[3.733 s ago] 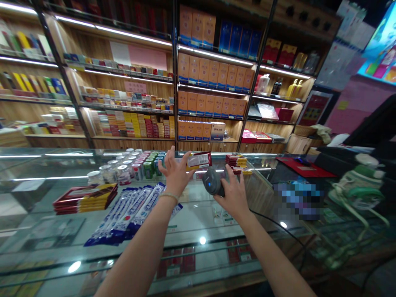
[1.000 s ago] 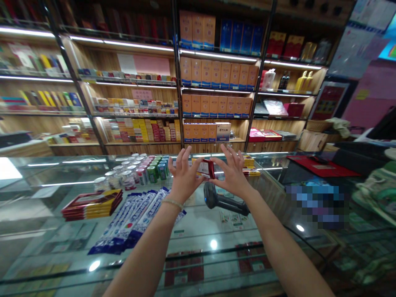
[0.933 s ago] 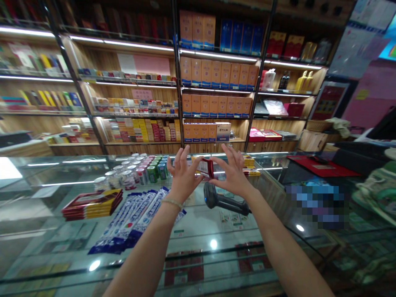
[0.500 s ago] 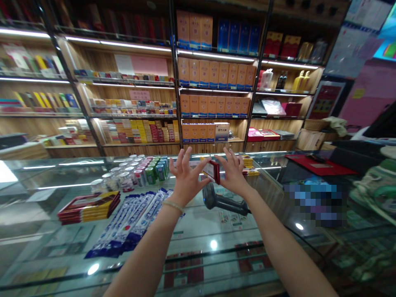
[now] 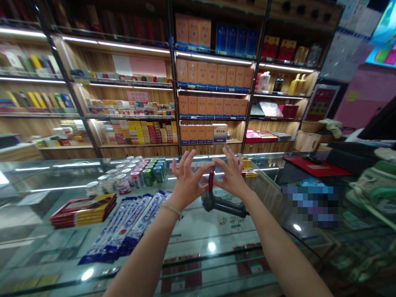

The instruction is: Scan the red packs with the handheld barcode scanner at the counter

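A flat dark-red packet [image 5: 211, 180] is held up edge-on over the counter. My left hand [image 5: 189, 181] pinches it from the left between thumb and forefinger, the other fingers spread upward. From the right, my right hand [image 5: 231, 175] holds it the same way. Below the packet a dark handheld barcode scanner [image 5: 221, 203] lies on the glass counter [image 5: 198, 231]. Nearer my left forearm lies a fan of blue-and-white packets [image 5: 133, 222]. Left of these is a stack of red-and-yellow flat packets [image 5: 83, 209].
Rows of small round tubs [image 5: 123, 177] stand behind the blue packets. More yellow packets [image 5: 247, 167] lie past my right hand. A red mat [image 5: 320, 166] and a green bag [image 5: 375, 194] are on the right. Shelves of orange boxes [image 5: 215, 107] line the back wall.
The packet has turned from showing part of its printed face to standing edge-on. Both hands stay on it, with the fingertips closer together. The view has shifted slightly.
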`<action>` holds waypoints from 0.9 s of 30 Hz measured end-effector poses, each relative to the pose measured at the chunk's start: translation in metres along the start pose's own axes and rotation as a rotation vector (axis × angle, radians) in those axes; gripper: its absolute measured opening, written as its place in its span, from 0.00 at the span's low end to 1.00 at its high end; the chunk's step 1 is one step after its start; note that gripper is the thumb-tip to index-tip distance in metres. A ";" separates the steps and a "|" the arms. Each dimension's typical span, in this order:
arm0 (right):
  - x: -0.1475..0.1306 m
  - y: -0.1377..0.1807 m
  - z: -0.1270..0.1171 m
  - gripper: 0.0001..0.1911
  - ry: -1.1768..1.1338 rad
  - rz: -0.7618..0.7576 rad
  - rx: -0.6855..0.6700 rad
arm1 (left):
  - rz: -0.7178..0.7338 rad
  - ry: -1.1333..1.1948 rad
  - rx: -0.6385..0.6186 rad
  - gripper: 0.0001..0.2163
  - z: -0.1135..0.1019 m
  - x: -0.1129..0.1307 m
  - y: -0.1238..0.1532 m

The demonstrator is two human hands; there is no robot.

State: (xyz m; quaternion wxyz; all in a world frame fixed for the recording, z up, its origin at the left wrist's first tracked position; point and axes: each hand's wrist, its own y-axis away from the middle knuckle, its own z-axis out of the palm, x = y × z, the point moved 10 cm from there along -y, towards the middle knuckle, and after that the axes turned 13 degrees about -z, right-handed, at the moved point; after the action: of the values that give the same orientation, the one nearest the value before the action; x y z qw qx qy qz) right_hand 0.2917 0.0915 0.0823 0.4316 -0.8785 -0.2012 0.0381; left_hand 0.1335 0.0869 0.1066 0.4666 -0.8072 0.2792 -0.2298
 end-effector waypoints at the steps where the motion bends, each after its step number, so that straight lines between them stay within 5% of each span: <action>1: 0.002 0.000 -0.003 0.31 0.008 0.004 0.018 | -0.003 0.002 0.004 0.26 -0.001 -0.001 0.000; 12: 0.014 0.002 -0.010 0.30 0.117 0.061 0.064 | -0.170 -0.002 -0.034 0.46 0.004 -0.035 -0.010; 23: 0.015 0.003 -0.001 0.29 0.180 0.026 -0.005 | -0.116 -0.071 -0.077 0.30 0.005 -0.035 -0.010; 27: 0.014 0.004 -0.001 0.29 0.174 0.018 0.005 | -0.113 -0.092 -0.085 0.37 0.002 -0.033 -0.013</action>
State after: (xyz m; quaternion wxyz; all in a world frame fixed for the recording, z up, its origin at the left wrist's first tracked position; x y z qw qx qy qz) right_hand 0.3056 0.0939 0.0814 0.4494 -0.8791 -0.1551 -0.0339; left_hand 0.1133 0.1159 0.1139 0.4304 -0.8506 0.2208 -0.2063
